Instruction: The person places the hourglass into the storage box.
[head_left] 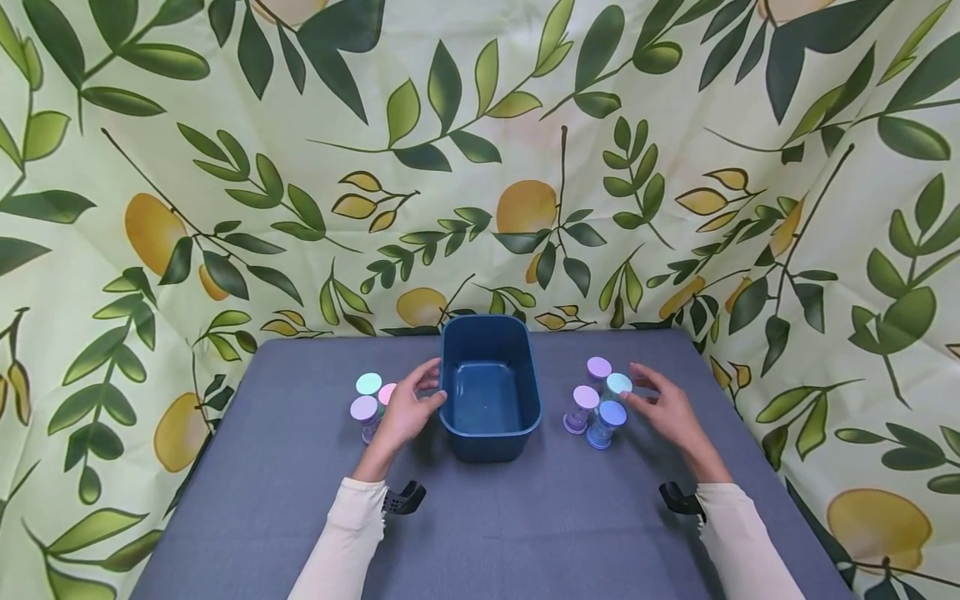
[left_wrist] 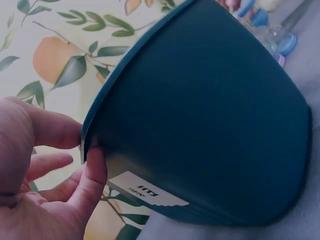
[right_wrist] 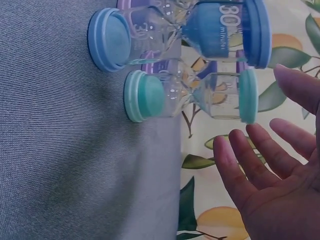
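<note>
A blue tub (head_left: 489, 398) stands on the grey table (head_left: 480, 533), near its far edge and between two groups of sand timers. The left hand (head_left: 408, 410) rests against the tub's left wall; in the left wrist view its thumb (left_wrist: 92, 172) presses the rim and the other fingers reach over the edge, so the hand lightly holds the tub (left_wrist: 210, 120) at the rim. Just left of that hand stand three timers, one with a mint cap (head_left: 368, 384), one pink (head_left: 387, 394) and one lilac (head_left: 364, 410); the pink one is partly hidden behind the hand. The right hand (head_left: 670, 414) hovers with fingers spread and relaxed, holding nothing, its fingertips just beside the teal timer (head_left: 618, 386). In the right wrist view the fingers (right_wrist: 240, 165) lie close to that timer's cap (right_wrist: 247, 95) without plainly touching it. Around it stand a blue timer (head_left: 609, 421), marked 30 minutes in the wrist view, and two purple ones (head_left: 584, 406), all upright and close together. Both arms wear cream sleeves (head_left: 345, 533). A leaf-and-lemon cloth (head_left: 480, 150) hangs behind the table.
</note>
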